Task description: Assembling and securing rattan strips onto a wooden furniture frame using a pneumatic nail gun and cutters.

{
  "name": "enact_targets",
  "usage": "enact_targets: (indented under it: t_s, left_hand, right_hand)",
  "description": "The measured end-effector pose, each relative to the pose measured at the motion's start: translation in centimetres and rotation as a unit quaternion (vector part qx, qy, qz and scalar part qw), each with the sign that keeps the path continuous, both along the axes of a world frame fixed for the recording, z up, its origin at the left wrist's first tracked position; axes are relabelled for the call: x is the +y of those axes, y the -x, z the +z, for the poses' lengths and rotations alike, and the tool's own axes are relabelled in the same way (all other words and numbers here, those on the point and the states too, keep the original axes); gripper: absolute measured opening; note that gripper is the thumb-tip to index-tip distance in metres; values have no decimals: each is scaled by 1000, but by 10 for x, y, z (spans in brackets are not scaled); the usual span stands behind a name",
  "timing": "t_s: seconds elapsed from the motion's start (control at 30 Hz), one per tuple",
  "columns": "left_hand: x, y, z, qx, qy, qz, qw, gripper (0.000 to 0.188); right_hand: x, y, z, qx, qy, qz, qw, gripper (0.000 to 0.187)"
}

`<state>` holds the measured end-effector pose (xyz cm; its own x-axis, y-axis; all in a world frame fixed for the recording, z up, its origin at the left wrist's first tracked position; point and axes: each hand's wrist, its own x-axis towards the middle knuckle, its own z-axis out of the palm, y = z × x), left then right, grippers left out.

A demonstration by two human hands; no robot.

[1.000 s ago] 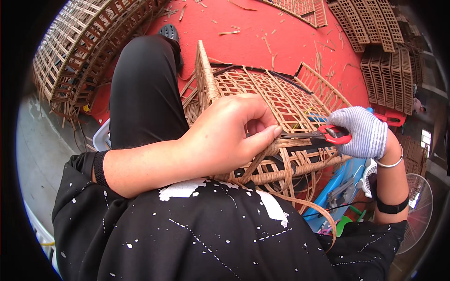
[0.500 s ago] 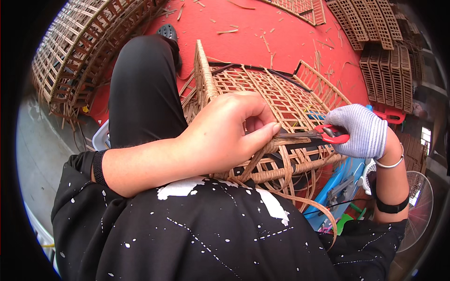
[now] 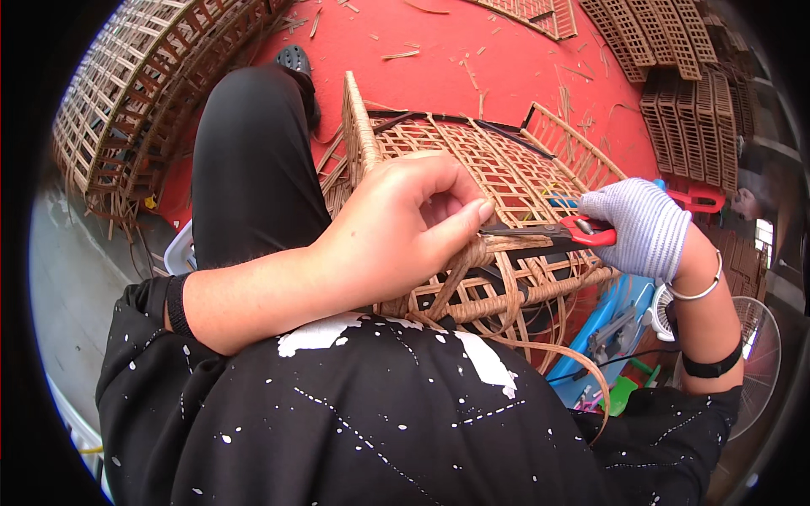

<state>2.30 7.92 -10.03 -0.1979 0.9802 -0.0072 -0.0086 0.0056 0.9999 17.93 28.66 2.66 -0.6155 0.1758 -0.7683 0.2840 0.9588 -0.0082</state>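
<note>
A woven wicker panel or basket (image 3: 485, 160) with a dark frame leans over my lap, its near rim wrapped in tan strips. My left hand (image 3: 413, 207), bare, is closed at this rim, thumb and forefinger pinched together. What lies between them is hidden. In a striped glove, my right hand (image 3: 637, 228) is closed around red-handled snips (image 3: 582, 231). Their narrow dark jaws point left across the panel and end beside my left thumb. Under the jaws lies a short bundle of flat strips (image 3: 515, 242). A long loose wicker strip (image 3: 582, 371) curls down onto my shirt.
Stacked wicker panels stand at the left (image 3: 126, 101) and far right (image 3: 692, 126). Cut strip scraps (image 3: 401, 56) litter the red floor. A blue plastic item (image 3: 603, 325), a small white fan (image 3: 662, 314) and a larger fan (image 3: 755, 363) are near my right arm.
The snips and my right hand have shifted slightly left and up, and my left hand slightly left. The whole view has moved a little too. Both hands keep their closed shape.
</note>
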Motion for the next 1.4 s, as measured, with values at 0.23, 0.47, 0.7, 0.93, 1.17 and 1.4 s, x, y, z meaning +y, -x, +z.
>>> enact_targets:
  t_s: [0.23,0.47,0.7,0.93,1.17,1.4]
  left_hand:
    - [-1,13,-5,-280,51,179,942,21]
    - [-11,14,-3,-48,-55,197,978,33]
    - [-19,-34,-5,161,-97,83,979,63]
    - [-50,-33,-32,175,-106,111,972,51]
    - [-37,-32,-34,195,-132,91,968,44]
    - [-37,-32,-29,184,-116,88,972,37]
  right_hand:
    - [0,-114,-8,404,-57,-283,868,22]
    - [-52,-374,-38,467,-391,-526,593,52]
    - [-158,-530,-105,221,-510,-699,451,57]
    - [-183,-507,-142,93,-505,-734,445,66]
    - [-119,-335,-69,584,-370,-368,622,35]
    - [-120,-210,-116,547,-146,-184,804,49]
